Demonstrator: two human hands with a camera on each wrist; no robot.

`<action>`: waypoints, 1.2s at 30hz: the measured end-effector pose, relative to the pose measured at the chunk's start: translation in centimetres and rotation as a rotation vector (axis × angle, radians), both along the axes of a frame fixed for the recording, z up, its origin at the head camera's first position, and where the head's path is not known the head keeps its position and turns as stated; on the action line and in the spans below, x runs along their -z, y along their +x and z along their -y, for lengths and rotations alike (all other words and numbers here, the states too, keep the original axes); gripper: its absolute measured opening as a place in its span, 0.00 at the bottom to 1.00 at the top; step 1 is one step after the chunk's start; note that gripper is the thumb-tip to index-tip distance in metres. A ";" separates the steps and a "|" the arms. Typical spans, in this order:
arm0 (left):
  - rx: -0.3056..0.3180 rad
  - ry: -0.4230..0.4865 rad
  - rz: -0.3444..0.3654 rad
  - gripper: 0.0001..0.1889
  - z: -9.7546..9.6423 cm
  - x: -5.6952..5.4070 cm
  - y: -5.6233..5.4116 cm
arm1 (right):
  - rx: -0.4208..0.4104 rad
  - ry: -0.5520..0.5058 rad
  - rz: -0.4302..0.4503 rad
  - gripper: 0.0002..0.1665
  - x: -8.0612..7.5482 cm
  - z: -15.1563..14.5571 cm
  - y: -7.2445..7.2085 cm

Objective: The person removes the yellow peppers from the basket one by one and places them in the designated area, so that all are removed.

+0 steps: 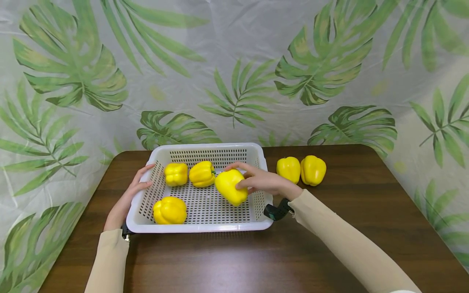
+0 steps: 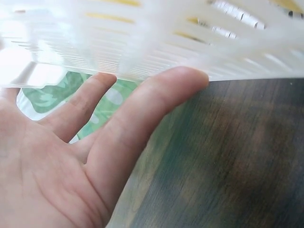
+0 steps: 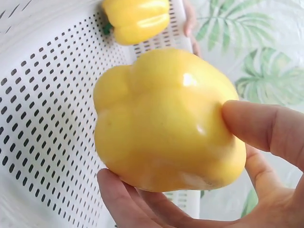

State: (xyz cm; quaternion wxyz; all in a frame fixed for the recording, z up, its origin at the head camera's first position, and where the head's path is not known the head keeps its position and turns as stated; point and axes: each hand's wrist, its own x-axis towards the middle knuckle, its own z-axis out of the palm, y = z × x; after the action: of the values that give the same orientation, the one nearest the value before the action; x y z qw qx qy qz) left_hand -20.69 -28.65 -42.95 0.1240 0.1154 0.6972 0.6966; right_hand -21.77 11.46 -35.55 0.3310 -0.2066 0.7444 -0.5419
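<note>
Right hand [image 1: 261,180] curls round pepper [image 1: 230,188] (yellow).

no text, label, brand name, number or sign can be read anywhere, whether in the head view, the left wrist view or the right wrist view.

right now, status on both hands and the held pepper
Right hand gripping yellow pepper over basket. Left hand touching basket's left side. Nothing visibly blocking; three other peppers inside.
</note>
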 end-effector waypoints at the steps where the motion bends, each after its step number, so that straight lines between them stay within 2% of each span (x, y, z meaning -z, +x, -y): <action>1: -0.001 0.008 -0.001 0.26 0.0 0.0 0.0 | 0.003 -0.007 -0.001 0.31 0.0 -0.1 0.0; 8: 0.000 0.070 -0.015 0.27 -0.2 0.0 -0.1 | 0.052 -0.024 -0.013 0.34 -0.3 -1.0 0.2; 19: 0.003 0.028 -0.013 0.27 -0.1 0.0 -0.1 | 0.102 -0.064 -0.069 0.36 -0.9 -2.9 0.4; 28: -0.012 0.060 -0.028 0.27 -0.2 0.2 -0.2 | 0.131 -0.084 -0.097 0.33 -1.1 -4.2 0.6; 36: -0.007 0.079 -0.041 0.27 -0.2 0.3 -0.4 | 0.156 -0.119 -0.129 0.34 -1.0 -5.5 0.8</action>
State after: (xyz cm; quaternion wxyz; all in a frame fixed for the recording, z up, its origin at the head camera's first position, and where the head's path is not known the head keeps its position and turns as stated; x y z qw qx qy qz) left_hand -21.12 -28.48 -43.24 0.1027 0.1320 0.6721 0.7214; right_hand -21.00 16.93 -34.57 0.2265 -0.2015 0.7446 -0.5947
